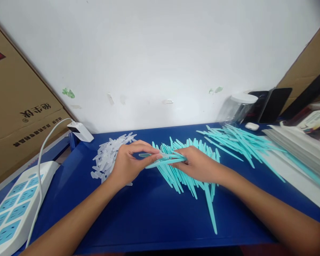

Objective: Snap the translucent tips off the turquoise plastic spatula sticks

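My left hand (133, 160) pinches a small translucent plastic cover (144, 155) between thumb and fingers. My right hand (196, 161) is closed around a few slim teal plastic sticks (162, 162), which look like eyebrow razor handles. Their ends point left and meet my left fingertips, where the exact contact is hard to make out. Below and behind my right hand spreads a heap of the same teal sticks (176, 179). A pile of loose translucent covers (108, 154) lies left of my left hand, partly hidden by it.
The blue table (149, 220) meets a white wall (160, 64). Another teal stick pile (240, 140) lies at the right, near a clear lidded jar (238, 108) and stacked sheets (304, 153). A power strip (16, 206), white charger (81, 131) and cardboard box (18, 103) stand left.
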Demonstrator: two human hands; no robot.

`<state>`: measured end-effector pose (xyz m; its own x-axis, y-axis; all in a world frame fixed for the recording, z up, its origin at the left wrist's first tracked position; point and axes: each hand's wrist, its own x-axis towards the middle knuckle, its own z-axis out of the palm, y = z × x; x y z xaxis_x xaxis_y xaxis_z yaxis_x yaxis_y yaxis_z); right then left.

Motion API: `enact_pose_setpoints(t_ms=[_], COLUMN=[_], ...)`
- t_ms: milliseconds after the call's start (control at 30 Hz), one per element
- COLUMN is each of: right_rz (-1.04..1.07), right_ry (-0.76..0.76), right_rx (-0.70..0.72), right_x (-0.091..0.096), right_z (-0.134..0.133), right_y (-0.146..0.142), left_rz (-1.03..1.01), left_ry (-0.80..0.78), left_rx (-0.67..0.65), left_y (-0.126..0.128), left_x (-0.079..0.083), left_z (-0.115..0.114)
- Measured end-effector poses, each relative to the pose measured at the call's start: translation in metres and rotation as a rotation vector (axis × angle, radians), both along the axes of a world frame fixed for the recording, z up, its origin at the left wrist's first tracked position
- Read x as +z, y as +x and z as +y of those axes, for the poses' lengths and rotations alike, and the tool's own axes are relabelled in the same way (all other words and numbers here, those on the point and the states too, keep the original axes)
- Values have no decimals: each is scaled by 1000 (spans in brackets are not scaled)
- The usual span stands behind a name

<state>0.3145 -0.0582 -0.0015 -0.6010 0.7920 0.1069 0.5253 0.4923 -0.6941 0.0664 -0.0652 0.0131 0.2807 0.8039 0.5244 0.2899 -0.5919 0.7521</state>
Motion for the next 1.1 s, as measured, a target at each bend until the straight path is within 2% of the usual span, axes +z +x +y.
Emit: enact_pose_setpoints(t_ms=[133,400,733,900,1100], right_rz=[1,11,-12,-57,-98], right_ry=[-17,12,-7,57,120], right_rx=[-9,-11,-5,-20,-64], right_x=[3,3,5,6,9], right_z=[0,1,-3,-4,-3], right_y=[1,2,0,0,2], left_rz=[7,18,62,113,100], left_ry=[-1,-18,-9,-19,-42], left_rx=[34,-8,80,32,94], left_y=[-1,-4,0,2,-3], left_x=[-1,-5,-9,-6,-3], left_z=[3,7,5,3,8])
